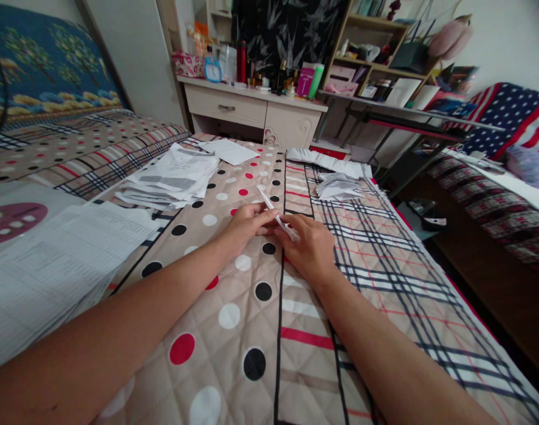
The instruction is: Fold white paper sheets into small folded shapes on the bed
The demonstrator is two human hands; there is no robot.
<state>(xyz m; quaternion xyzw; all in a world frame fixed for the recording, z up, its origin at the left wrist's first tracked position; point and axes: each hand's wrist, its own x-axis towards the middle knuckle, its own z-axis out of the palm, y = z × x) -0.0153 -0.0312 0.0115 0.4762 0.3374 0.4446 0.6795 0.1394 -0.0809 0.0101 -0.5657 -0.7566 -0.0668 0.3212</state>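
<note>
Between both hands, just above the quilted bedspread (234, 366), is a narrow folded strip of paper (269, 200), seen nearly edge-on. My left hand (251, 223) pinches it from the left, thumb on top. My right hand (311, 242) closes on its near end from the right, fingertips close to those of the left. A pile of grey-printed papers (172, 177) lies ahead to the left. On the right sits a smaller stack of folded papers (337, 186), beside a long row of white folded paper (326, 162).
Large printed sheets (65, 265) cover the bed at left, next to a plastic bag (12, 218). A white sheet (229, 151) lies beyond the pile. At the far end stands a dresser (225, 107) crowded with bottles. A desk (411, 112) and shelves rise at right.
</note>
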